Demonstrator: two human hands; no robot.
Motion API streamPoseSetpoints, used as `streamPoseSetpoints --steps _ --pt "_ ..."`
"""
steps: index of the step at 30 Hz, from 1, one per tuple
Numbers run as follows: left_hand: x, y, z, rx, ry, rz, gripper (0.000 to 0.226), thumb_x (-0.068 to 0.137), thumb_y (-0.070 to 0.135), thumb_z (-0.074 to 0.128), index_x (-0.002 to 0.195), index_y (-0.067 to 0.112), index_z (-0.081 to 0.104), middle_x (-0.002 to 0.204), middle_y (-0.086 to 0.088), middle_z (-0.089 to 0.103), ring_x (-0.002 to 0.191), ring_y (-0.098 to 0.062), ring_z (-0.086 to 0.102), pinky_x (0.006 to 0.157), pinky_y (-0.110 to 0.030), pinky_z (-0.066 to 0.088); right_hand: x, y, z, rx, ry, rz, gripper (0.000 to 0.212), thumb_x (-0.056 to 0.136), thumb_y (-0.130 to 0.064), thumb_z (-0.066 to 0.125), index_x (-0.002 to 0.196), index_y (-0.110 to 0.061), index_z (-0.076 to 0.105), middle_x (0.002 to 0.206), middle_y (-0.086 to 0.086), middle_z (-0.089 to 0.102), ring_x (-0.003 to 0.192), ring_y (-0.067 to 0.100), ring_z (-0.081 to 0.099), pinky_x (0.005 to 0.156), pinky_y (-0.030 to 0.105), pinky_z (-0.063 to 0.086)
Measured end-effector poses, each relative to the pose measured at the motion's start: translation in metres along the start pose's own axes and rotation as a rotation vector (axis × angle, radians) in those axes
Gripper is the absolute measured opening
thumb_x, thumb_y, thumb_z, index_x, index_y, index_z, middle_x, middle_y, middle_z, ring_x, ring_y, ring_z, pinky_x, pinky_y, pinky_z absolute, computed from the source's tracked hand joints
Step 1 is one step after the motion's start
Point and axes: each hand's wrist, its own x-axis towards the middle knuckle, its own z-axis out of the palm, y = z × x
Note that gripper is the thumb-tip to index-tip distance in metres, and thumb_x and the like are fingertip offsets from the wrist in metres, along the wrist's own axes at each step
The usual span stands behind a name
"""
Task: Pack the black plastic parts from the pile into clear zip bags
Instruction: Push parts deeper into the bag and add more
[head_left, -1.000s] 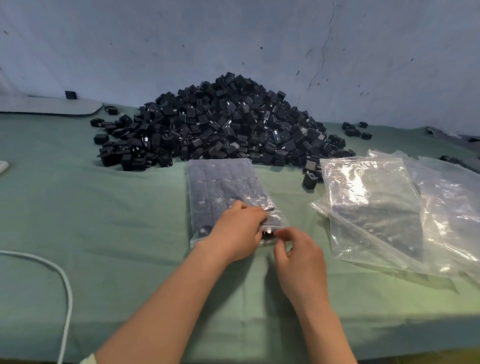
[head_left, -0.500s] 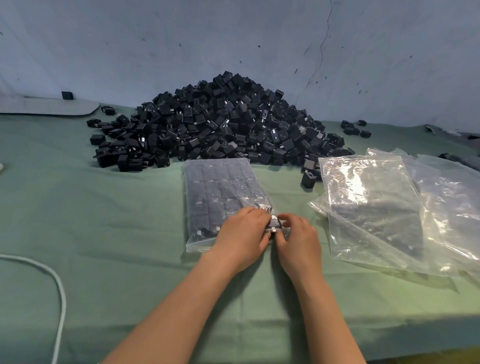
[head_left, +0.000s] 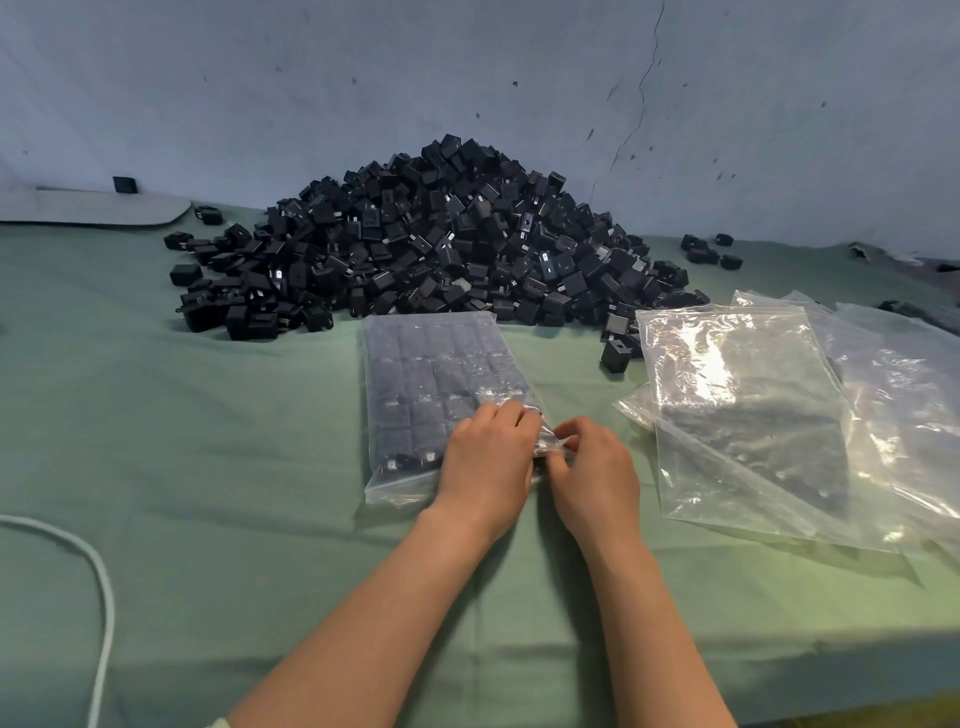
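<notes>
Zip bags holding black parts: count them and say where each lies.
2 visible. One filled bag lies mid-table, its near right corner held by the left hand and right hand. A second bag lies in the stack at right, which may hide more.

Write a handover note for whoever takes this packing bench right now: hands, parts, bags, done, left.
Left hand: grips the near right corner of the filled bag.
Right hand: pinches the same bag's edge right beside it; I cannot tell whether the zip is closed.
Filled bag: flat on the green cloth, parts in rows, just in front of the pile.
Clear bags: stacked to the right, something dark showing through.
Done: at least one bag filled.
Left: probably finish the seal, set the bag aside, then bag the large pile.
</notes>
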Motion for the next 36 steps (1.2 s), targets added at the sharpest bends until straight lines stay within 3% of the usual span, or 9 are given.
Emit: streamPoseSetpoints --steps 8,12,33,36 --pt "-0.0045 -0.0020 0.0053 -0.041 0.026 -0.045 0.025 0.092 0.016 0.050 0.117 0.017 0.050 0.125 0.001 0.050 0.117 -0.020 0.040 0.087 -0.029 0.038 -0.0020 0.0042 0.0010 0.017 0.016 -0.004 0.023 0.089 -0.016 0.056 0.111 -0.014 0.060 0.108 0.008 0.060 0.105 0.027 0.054 0.090 0.039 0.042" --pt "-0.0035 -0.0017 0.0050 -0.032 0.040 -0.044 0.026 0.091 0.007 0.047 0.114 0.019 0.052 0.119 0.003 0.056 0.114 -0.020 0.042 0.083 -0.028 0.038 -0.0027 0.0033 0.0023 0.030 0.011 -0.036 0.029 0.088 -0.016 0.057 0.117 -0.017 0.058 0.109 0.006 0.059 0.107 0.027 0.052 0.092 0.039 0.041" --pt "-0.0020 -0.0018 0.0047 0.016 0.052 -0.071 0.025 0.089 0.008 0.051 0.112 0.019 0.048 0.116 0.002 0.052 0.108 -0.020 0.043 0.073 -0.026 0.033 -0.0013 0.0049 0.0077 -0.012 0.032 -0.024 0.025 0.088 -0.017 0.056 0.112 -0.014 0.058 0.111 0.007 0.060 0.108 0.028 0.051 0.093 0.037 0.039" --pt "0.0002 0.0001 0.0070 0.035 0.076 -0.081 0.026 0.089 0.011 0.052 0.113 0.019 0.047 0.117 0.001 0.050 0.108 -0.021 0.043 0.079 -0.027 0.034 -0.0011 0.0049 0.0078 -0.009 0.038 -0.023 0.024 0.088 -0.020 0.058 0.111 -0.014 0.058 0.110 0.006 0.061 0.107 0.028 0.052 0.092 0.038 0.039"
